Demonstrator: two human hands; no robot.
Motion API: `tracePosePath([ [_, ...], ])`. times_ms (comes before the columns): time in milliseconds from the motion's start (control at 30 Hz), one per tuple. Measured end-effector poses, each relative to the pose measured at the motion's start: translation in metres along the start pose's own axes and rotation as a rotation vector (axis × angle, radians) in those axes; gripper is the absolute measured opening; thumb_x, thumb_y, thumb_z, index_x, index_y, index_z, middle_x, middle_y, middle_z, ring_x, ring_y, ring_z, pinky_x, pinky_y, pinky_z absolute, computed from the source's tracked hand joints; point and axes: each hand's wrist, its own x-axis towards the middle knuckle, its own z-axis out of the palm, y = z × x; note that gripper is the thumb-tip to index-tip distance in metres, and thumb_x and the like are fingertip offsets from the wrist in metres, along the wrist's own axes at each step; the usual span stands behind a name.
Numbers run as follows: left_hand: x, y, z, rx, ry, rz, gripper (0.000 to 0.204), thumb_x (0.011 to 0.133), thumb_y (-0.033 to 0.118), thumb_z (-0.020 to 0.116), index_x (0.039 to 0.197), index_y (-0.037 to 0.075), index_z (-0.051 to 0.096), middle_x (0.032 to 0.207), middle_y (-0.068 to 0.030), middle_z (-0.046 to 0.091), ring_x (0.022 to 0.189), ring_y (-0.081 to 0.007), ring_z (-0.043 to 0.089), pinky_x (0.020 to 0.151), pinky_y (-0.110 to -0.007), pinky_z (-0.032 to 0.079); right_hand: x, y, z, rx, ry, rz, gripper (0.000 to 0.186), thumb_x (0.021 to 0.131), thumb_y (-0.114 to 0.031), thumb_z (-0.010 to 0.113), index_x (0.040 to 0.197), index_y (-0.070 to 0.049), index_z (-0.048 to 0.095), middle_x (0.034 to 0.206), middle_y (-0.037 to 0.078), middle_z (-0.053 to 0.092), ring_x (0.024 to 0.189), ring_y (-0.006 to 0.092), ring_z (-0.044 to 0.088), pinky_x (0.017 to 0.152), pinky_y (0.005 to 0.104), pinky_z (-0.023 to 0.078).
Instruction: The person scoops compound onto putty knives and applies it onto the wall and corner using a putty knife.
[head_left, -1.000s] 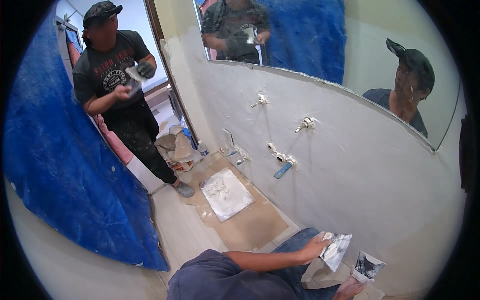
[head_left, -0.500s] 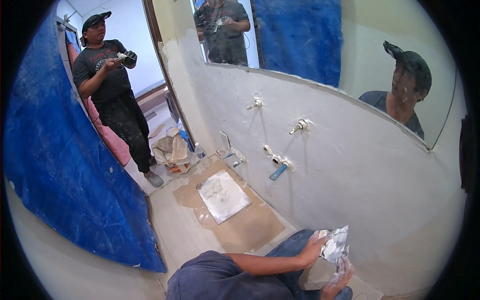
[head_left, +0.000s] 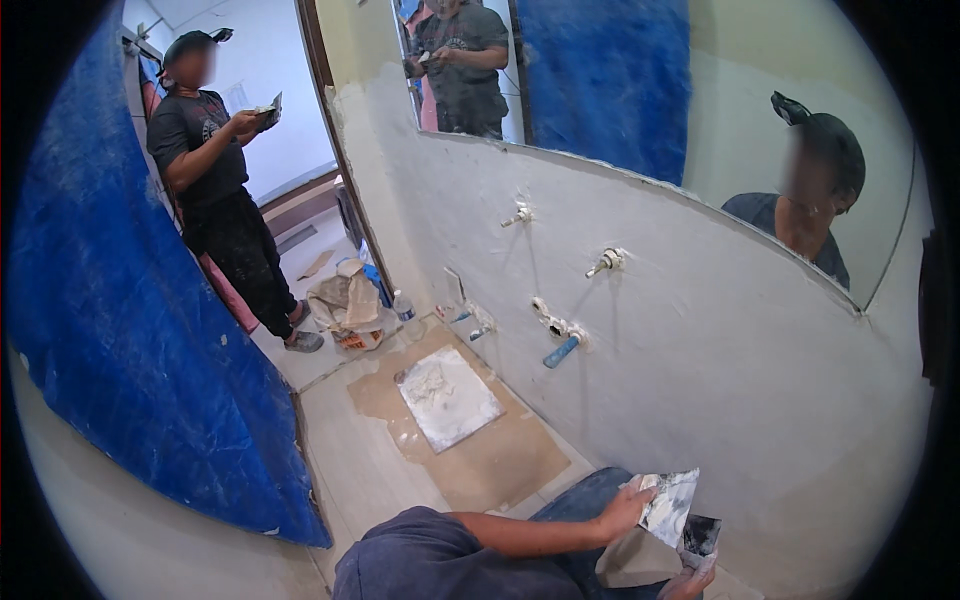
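At the lower right, my left hand (head_left: 624,510) grips a wide flat metal putty scraper (head_left: 672,510), smeared with white putty. Just below it, my right hand (head_left: 692,580) is closed on a smaller dark scraper (head_left: 700,536) with whitish smears. The small blade lies close to the lower edge of the wide one; whether they touch I cannot tell. My right fingers are partly cut off by the frame's lower region. On the floor ahead, a white board (head_left: 470,412) carries a heap of white putty (head_left: 432,384).
Brown cardboard (head_left: 510,465) lies under the board. The grey wall (head_left: 700,330) at right bears pipe stubs (head_left: 565,350) and a mirror (head_left: 600,90). A blue tarp (head_left: 130,330) hangs left. By the doorway are a sack (head_left: 345,305), a bottle (head_left: 402,305) and a standing person (head_left: 215,160) holding flat tools.
My right hand has moved down, away from the wide scraper, and the small dark scraper now shows. My left hand has barely moved. The person in the doorway has turned and shifted their hands.
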Motion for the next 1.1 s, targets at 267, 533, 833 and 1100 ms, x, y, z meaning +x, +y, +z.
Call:
tracePosePath([
  [267, 0.000, 0.004, 0.000, 0.103, -0.006, 0.008, 0.026, 0.106, 0.012, 0.045, 0.129, 0.000, 0.052, 0.113, -0.0049, 0.064, 0.099, -0.0120, 0.063, 0.087, -0.029, 0.053, 0.004, -0.041, -0.001, -0.061, -0.016, 0.021, 0.035, 0.089, -0.017, 0.047, 0.099, -0.001, 0.076, 0.100, 0.023, 0.071, 0.099, 0.0389, 0.066, 0.092, 0.0474, 0.050],
  [533, 0.017, -0.026, -0.025, 0.310, 0.082, 0.048, 0.030, 0.106, 0.012, 0.046, 0.132, -0.001, 0.050, 0.116, -0.0062, 0.063, 0.102, -0.0121, 0.062, 0.089, -0.029, 0.052, 0.005, -0.043, 0.001, -0.176, 0.001, -0.010, 0.035, 0.084, -0.018, 0.049, 0.096, -0.002, 0.078, 0.099, 0.023, 0.071, 0.099, 0.0385, 0.066, 0.091, 0.0469, 0.050],
  [833, 0.000, 0.011, 0.003, 0.067, 0.038, -0.024, 0.028, 0.106, 0.011, 0.046, 0.130, -0.001, 0.050, 0.112, -0.0055, 0.064, 0.096, -0.0111, 0.063, 0.084, -0.028, 0.053, -0.005, -0.035, -0.007, -0.235, 0.017, 0.083, 0.034, 0.085, -0.013, 0.047, 0.097, -0.001, 0.076, 0.098, 0.023, 0.070, 0.095, 0.0394, 0.065, 0.089, 0.0484, 0.050],
  [1100, 0.002, 0.004, -0.001, 0.191, 0.002, 0.034, 0.026, 0.106, 0.011, 0.046, 0.128, -0.002, 0.052, 0.111, -0.0053, 0.064, 0.096, -0.0106, 0.062, 0.084, -0.028, 0.052, 0.001, -0.066, -0.008, -0.163, -0.002, 0.233, 0.032, 0.085, -0.013, 0.048, 0.096, 0.000, 0.076, 0.097, 0.022, 0.071, 0.094, 0.0390, 0.065, 0.091, 0.0484, 0.049],
])
